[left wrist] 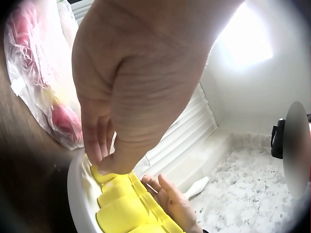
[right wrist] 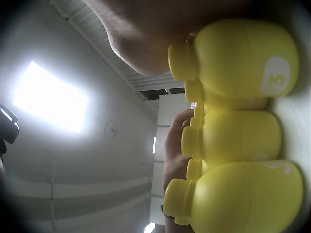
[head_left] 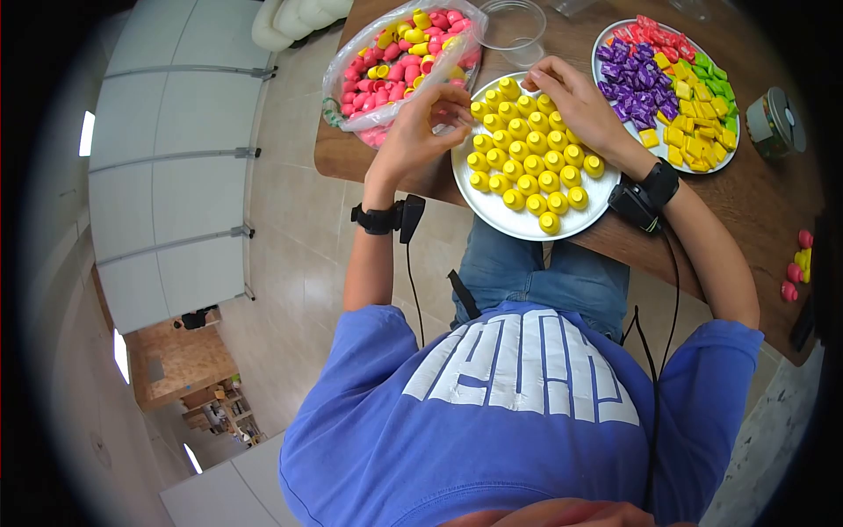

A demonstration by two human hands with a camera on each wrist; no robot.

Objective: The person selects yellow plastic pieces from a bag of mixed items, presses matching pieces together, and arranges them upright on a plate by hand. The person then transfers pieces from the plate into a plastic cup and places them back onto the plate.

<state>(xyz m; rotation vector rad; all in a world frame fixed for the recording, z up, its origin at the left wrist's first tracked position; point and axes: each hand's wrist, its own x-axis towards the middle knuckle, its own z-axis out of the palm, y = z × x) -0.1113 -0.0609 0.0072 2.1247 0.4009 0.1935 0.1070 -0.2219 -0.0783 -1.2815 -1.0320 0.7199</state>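
Observation:
Many small yellow bottles [head_left: 536, 164] stand upright, close together, on a round white plate [head_left: 514, 230]. My left hand [head_left: 420, 127] is at the plate's left edge; in the left wrist view the thumb and fingers of this hand [left wrist: 131, 92] pinch a yellow bottle [left wrist: 100, 174] at the end of a row. Over the plate's far right side is my right hand [head_left: 584, 110], its fingers loosely bent near the far rim; the left wrist view shows this hand [left wrist: 174, 201] with nothing gripped. Numbered bottles [right wrist: 248, 58] stand beneath it in the right wrist view, where its fingertips are hidden.
Left of the plate lies a clear bag of pink and yellow pieces [head_left: 399, 75]. Beyond it is a clear tub [head_left: 512, 26]. A plate of wrapped sweets [head_left: 634, 75] and a lidded jar [head_left: 773, 123] stand right. Loose pieces [head_left: 794, 272] lie at the far right.

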